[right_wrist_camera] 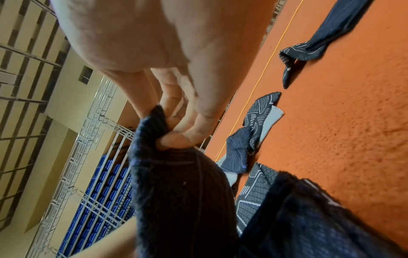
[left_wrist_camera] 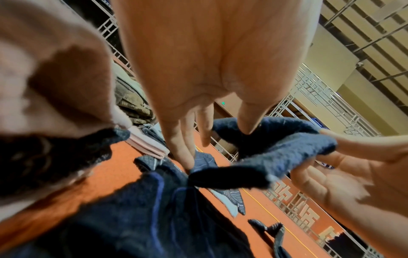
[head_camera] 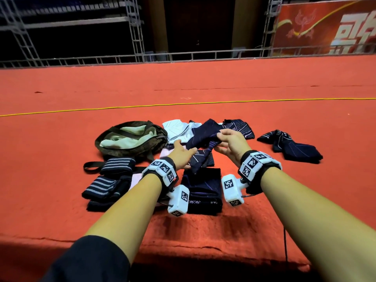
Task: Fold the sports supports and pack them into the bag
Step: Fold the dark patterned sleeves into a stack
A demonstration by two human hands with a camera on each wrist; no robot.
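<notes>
A dark navy knitted support point(head_camera: 203, 135) hangs in the air over the pile, above the red carpet. My right hand point(head_camera: 227, 143) pinches its upper edge between thumb and fingers point(right_wrist_camera: 183, 137). My left hand point(head_camera: 181, 153) reaches in from the left with straight fingers and touches the lower part of the same support point(left_wrist_camera: 276, 150). The olive bag point(head_camera: 130, 139) lies open to the left of my hands, its pale green lining showing. I cannot see anything inside it.
A folded navy stack point(head_camera: 201, 188) lies between my wrists. Striped wraps point(head_camera: 118, 165) lie front left. White point(head_camera: 177, 129) and patterned point(head_camera: 240, 127) supports lie behind my hands, and another navy one point(head_camera: 293, 147) to the right. A yellow cord point(head_camera: 183, 103) crosses the carpet.
</notes>
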